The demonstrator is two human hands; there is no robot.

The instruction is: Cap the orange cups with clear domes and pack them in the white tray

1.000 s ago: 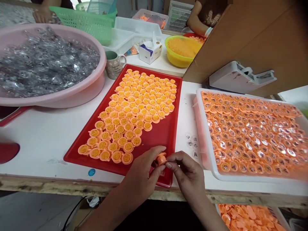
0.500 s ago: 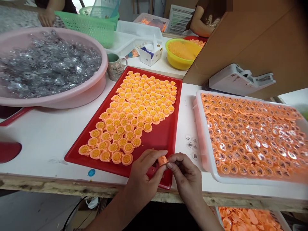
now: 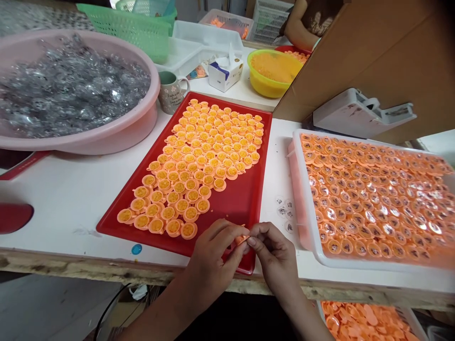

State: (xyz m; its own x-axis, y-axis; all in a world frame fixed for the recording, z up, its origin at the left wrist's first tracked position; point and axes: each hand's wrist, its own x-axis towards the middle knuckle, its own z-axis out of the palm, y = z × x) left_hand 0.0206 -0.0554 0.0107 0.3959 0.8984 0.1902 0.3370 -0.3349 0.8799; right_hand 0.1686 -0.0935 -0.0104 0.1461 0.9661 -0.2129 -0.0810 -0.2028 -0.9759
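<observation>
My left hand (image 3: 209, 263) and my right hand (image 3: 275, 255) meet over the near right corner of a red tray (image 3: 241, 199). Together their fingertips pinch one small orange cup (image 3: 242, 238). Rows of open orange cups filled with yellow beads (image 3: 202, 161) cover the left and far part of the tray. To the right, a white tray (image 3: 305, 237) holds many orange cups closed with clear lids (image 3: 373, 189). A few loose clear lids (image 3: 284, 210) lie on the table between the two trays.
A pink basin of clear lids (image 3: 64, 90) stands at the far left, with a mug (image 3: 170, 90) beside it. Behind are a yellow bowl of beads (image 3: 272, 71), a tissue box (image 3: 225, 71), green baskets (image 3: 131, 28) and a cardboard box (image 3: 373, 57). Another person's arm (image 3: 302, 26) shows at the back.
Both hands have closed tighter round the small orange cup, which now shows less between the fingers. The view has shifted slightly.
</observation>
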